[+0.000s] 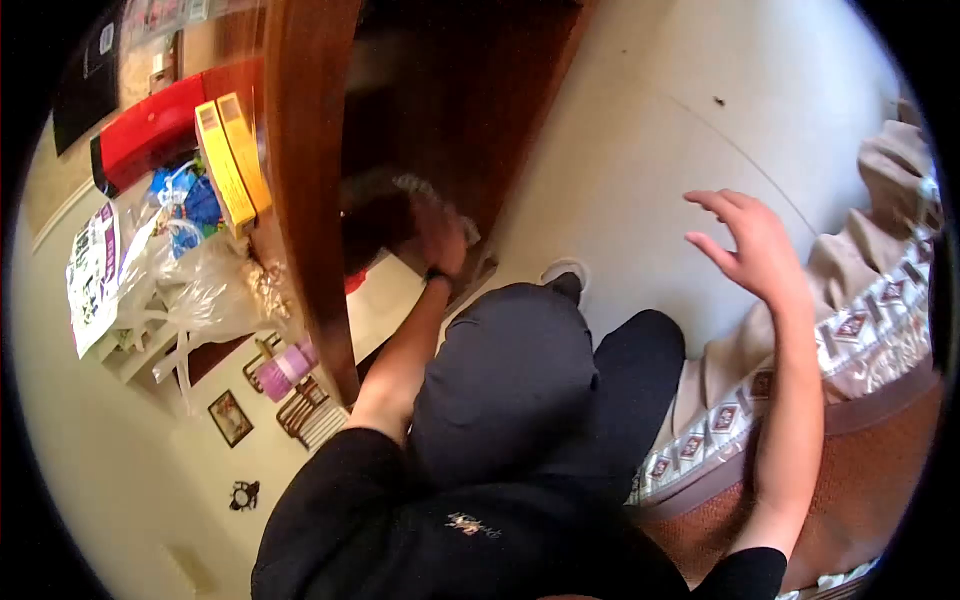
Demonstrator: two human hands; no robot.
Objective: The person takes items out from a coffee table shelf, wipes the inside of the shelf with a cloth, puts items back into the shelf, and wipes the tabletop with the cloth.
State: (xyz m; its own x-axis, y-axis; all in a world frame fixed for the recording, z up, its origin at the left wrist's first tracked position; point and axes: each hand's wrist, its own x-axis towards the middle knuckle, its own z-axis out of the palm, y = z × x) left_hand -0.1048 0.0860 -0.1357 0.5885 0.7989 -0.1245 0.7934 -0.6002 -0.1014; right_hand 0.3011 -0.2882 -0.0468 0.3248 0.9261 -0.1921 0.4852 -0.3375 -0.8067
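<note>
My left hand (440, 238) reaches into a dark wooden cabinet (308, 180) and is smeared by motion. A shiny strip that looks like clear plastic (415, 185) is close to its fingers; whether they touch it I cannot tell. Below that hand, a white surface (395, 305) with a bit of red beside it shows inside the cabinet. My right hand (750, 245) hangs in the air over the pale floor (640, 150), fingers apart and holding nothing. The draped beige fabric (840, 260) of a bed or sofa lies near my right wrist.
On top of the cabinet are yellow boxes (225, 165), a red case (150, 130) and clear plastic bags (215, 295). Beyond them stand a wooden chair (310, 412) with a purple bundle (285, 370) and a framed picture (230, 418). My bent knees (510, 360) are between my arms.
</note>
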